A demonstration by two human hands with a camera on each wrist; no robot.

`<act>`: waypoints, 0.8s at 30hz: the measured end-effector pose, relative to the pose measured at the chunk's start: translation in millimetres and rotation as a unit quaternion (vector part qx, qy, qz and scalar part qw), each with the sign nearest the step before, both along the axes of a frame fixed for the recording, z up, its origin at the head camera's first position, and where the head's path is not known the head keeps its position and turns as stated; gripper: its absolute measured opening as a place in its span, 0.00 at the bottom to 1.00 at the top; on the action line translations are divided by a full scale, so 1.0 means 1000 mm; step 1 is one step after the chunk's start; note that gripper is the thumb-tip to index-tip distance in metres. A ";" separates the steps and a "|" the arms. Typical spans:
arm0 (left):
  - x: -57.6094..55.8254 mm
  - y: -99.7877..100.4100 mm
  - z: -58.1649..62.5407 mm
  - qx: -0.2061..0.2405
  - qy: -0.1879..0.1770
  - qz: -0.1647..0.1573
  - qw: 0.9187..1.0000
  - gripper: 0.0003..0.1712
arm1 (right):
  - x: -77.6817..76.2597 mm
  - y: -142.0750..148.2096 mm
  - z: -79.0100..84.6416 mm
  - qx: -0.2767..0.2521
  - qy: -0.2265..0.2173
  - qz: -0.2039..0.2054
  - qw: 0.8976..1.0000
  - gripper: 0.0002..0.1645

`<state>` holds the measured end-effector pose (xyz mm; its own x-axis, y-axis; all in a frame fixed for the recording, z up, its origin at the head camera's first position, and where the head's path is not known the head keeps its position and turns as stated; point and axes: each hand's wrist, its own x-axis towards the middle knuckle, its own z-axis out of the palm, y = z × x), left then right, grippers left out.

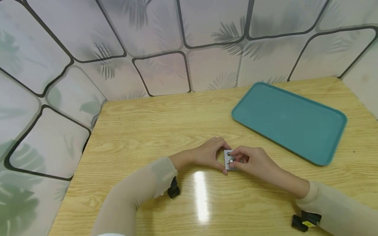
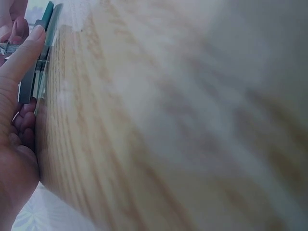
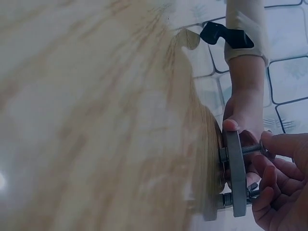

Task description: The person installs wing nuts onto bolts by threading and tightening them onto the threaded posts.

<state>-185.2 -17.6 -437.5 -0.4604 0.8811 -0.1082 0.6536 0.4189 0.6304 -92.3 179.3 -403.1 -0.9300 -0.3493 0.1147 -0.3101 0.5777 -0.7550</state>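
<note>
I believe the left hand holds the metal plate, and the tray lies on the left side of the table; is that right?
Not quite: the head view shows the tray on the right side of the table. The left hand does hold the metal plate.

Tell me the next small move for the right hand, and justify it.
Probably a slight turn of the silver threaded metal bolt: the bare right hand pinches its outer end, thread shows between those fingertips and the flat grey metal plate, and the bare left hand grips the plate's edges, which should steady it.
</note>
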 end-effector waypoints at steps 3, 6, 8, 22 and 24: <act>0.000 0.000 0.001 -0.001 0.000 0.001 1.000 0.41 | 0.002 0.002 0.000 0.004 0.000 -0.001 1.000 0.10; 0.000 0.000 0.001 -0.001 -0.001 0.003 1.000 0.41 | 0.004 0.004 -0.001 0.009 0.002 -0.002 1.000 0.08; 0.000 0.000 0.001 -0.001 -0.002 0.005 1.000 0.42 | 0.005 0.006 -0.003 0.013 0.003 0.000 1.000 0.07; 0.000 0.000 0.002 -0.001 0.000 0.006 1.000 0.42 | 0.006 0.009 -0.003 0.013 0.015 0.001 1.000 0.08; 0.000 0.000 0.003 -0.001 0.000 0.005 1.000 0.41 | 0.004 0.009 -0.002 0.015 0.013 0.002 1.000 0.10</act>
